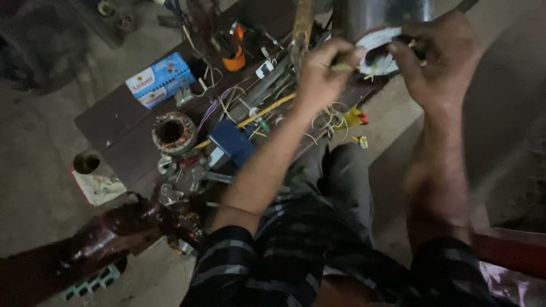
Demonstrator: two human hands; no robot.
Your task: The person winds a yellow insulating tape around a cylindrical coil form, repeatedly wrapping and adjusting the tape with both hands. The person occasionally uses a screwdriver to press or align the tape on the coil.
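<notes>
At the bench's [122,133] far edge, a thin yellowish strip [342,67] was pinched by the left hand [321,74]; the metal motor housing [380,23] was gripped by the right hand [435,59], steadying its opening.

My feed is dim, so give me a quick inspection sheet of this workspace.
Surface: dark wooden board on a concrete floor.
Job's things: shiny metal cylinder with white paper lining at its mouth.
Clutter: copper-wound stator ring, blue and white carton, orange cup, blue box.
Grippers: left hand pinches a thin pale strip; right hand grips the lining.
Cables: loose thin wires.
Surroundings: dark plaid sleeves.
</notes>
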